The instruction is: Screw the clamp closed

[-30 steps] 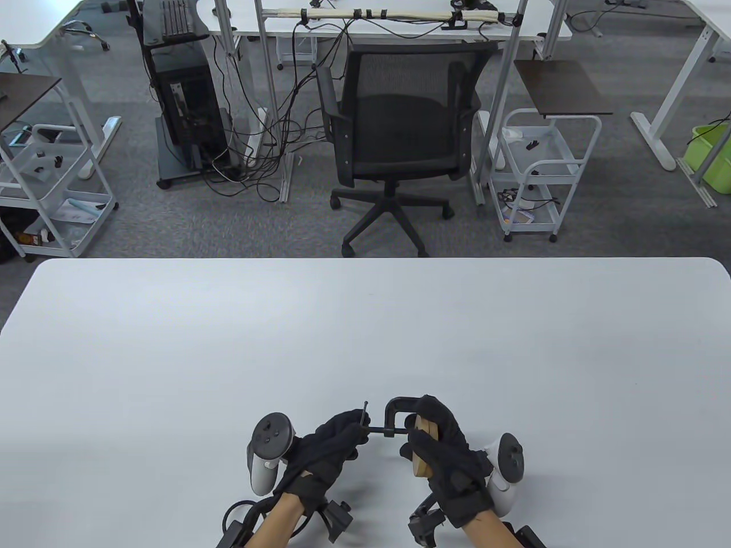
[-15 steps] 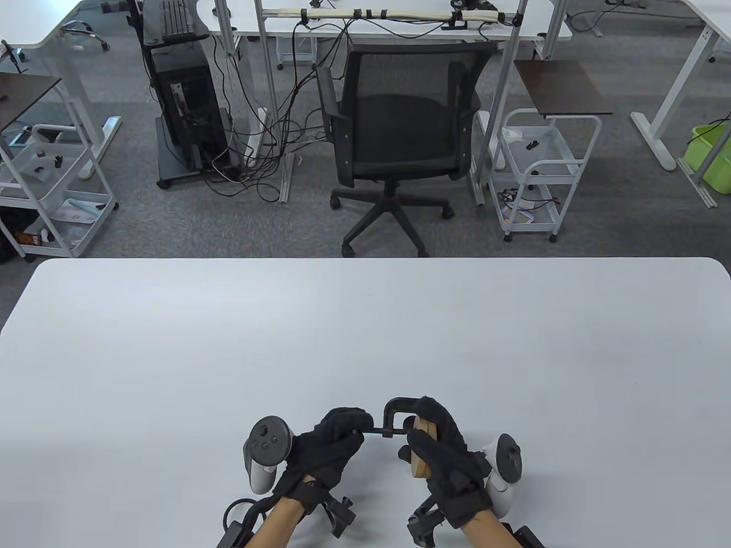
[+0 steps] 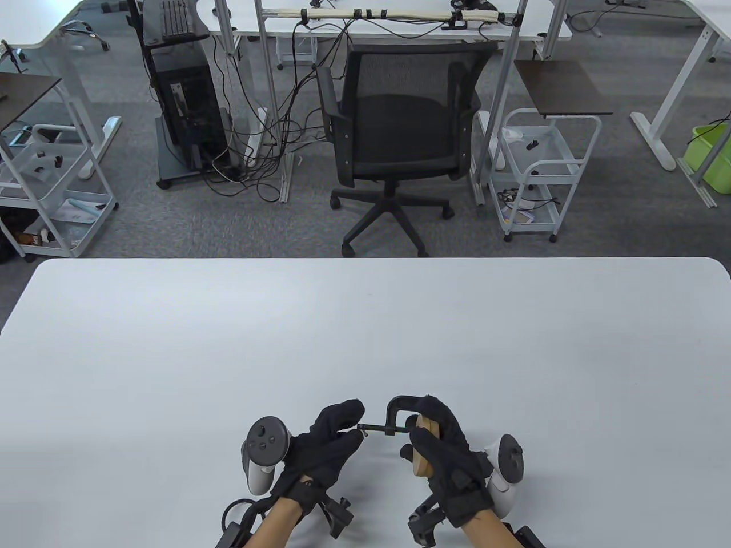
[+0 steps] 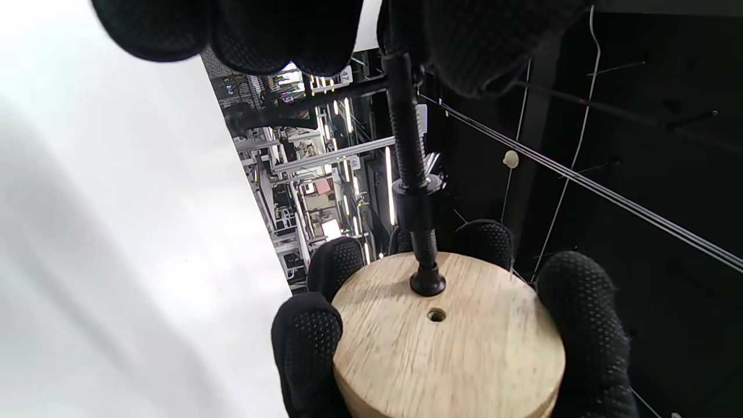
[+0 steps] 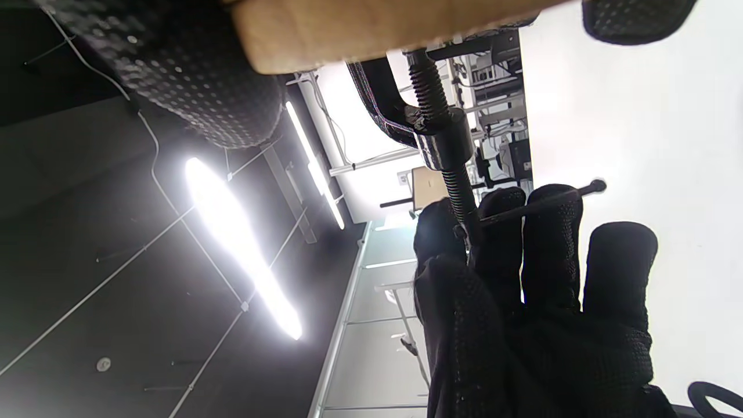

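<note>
A black C-clamp [image 3: 398,405] is held just above the white table [image 3: 365,331] at its near edge. My right hand [image 3: 425,427] grips a round wooden disc [image 3: 424,456] together with the clamp frame. In the left wrist view the threaded screw [image 4: 406,133] ends in a pad [image 4: 428,284] that sits on the disc [image 4: 453,354]. My left hand [image 3: 355,425] pinches the screw's outer end. In the right wrist view the thin T-bar handle [image 5: 543,202] lies across its fingers [image 5: 551,255], beyond the clamp's threaded boss [image 5: 444,145].
A black office chair [image 3: 400,114] stands beyond the table's far edge. White carts [image 3: 542,165] and desks with cables stand farther back. Both hands work close to the table's near edge.
The T-bar handle stood up above my left fingers one second ago. My left hand has since rolled over it and its fingers have spread. My right hand, the disc and the frame have stayed put.
</note>
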`<state>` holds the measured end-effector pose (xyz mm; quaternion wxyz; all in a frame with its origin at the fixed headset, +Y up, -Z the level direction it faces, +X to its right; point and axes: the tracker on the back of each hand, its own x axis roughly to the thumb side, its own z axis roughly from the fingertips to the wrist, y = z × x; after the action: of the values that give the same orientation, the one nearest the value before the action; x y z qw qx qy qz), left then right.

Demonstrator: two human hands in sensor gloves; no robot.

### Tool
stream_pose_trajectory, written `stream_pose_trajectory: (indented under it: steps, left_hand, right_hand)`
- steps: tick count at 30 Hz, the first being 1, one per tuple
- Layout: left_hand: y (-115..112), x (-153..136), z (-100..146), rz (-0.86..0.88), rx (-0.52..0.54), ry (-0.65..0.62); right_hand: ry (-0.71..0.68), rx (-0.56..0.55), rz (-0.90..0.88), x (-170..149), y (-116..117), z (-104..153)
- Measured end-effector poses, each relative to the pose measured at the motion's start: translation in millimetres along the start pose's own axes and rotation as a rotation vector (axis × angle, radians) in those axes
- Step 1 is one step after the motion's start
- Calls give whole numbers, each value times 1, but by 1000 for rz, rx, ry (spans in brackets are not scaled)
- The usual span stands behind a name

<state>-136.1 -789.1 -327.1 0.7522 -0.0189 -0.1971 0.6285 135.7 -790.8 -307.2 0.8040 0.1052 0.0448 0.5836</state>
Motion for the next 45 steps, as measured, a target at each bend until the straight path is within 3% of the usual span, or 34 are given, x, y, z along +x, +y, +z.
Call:
stream_pose_trajectory:
  steps: [7, 10, 14, 18, 24, 36, 40, 45]
  left_hand:
    - [4, -9, 4, -78, 98, 142]
    - [1, -14, 2, -64, -14, 207]
    - [-5, -19, 2, 19, -67, 238]
    - [-7, -19, -1, 88, -141, 189]
    - [-9, -16, -1, 55, -129, 129]
    - [-6, -4, -2, 1, -47, 3]
    - [-1, 1, 0, -46, 29, -50]
    - [-1, 2, 0, -48, 30, -52]
  right_hand:
    - [1, -3, -11, 0, -1, 0]
    - [-2, 11, -15, 1, -1, 0]
    - [0, 34, -8, 0, 0, 0]
    - [10, 56, -10, -1, 1, 0]
    - [13, 52, -8, -2, 2, 0]
    - [20, 47, -10, -3, 2, 0]
    - [24, 52, -7, -3, 2, 0]
    - [23, 50, -7, -3, 2, -1]
